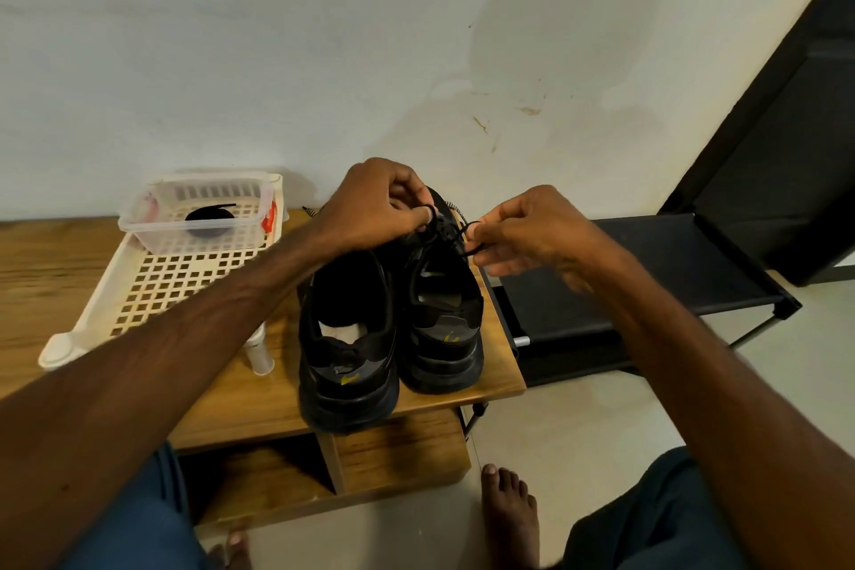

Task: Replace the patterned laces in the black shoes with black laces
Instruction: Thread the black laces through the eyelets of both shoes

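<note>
Fingertips (pixel 418 216) of the left hand (pixel 370 206) pinch a small loop of black lace (pixel 439 232), with the other fingers curled in above it. Just to its right, the right hand (pixel 532 231) pinches the same lace between thumb and forefinger. A short black end pokes out below its fingertips, and its remaining fingers are loosely bent. The two hands are close but do not touch.

Directly beneath them stands the shoe (pixel 442 319) that carries this lace. It is black, with its heel toward the person and its sole on the wooden table (pixel 41 273). Beside it, below the left wrist, stands the second shoe (pixel 347 352), also heel-first. The forearm covers its front, so its lacing cannot be told. A speckled end of patterned lace (pixel 311 212) shows just beyond the left wrist.

Farther left of the left hand, a clear tub (pixel 139 224) holding a coiled black lace (pixel 208 221) sits on a cream tray (pixel 185 287) with square holes. To the right of the right hand, past the table's edge, is a black rack (pixel 671 264). Well below both forearms, a bare foot (pixel 509 518) rests on the floor.
</note>
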{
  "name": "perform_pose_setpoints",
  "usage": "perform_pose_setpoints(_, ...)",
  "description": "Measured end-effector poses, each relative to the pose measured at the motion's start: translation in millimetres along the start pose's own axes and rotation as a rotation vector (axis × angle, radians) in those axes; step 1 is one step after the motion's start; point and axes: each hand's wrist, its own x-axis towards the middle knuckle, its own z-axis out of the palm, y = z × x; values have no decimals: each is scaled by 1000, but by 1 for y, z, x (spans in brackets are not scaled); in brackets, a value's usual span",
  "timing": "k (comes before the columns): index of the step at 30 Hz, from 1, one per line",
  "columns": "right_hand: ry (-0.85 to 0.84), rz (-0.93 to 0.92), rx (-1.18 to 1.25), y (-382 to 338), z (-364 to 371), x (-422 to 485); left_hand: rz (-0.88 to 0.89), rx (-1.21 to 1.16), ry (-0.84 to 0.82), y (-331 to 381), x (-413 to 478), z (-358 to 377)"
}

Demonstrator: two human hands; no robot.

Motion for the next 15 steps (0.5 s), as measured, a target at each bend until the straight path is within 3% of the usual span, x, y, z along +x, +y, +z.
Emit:
perform_pose_setpoints(5,-26,-7,22,1,9,-1,-141,-169,-63,2,1,2)
perform_pose_setpoints(11,76,-101,-264,2,24,3,-150,-151,-80,2,1,1)
perform_pose_setpoints(15,54,-92,-388,1,17,2,-161,-146,-93,2,1,0)
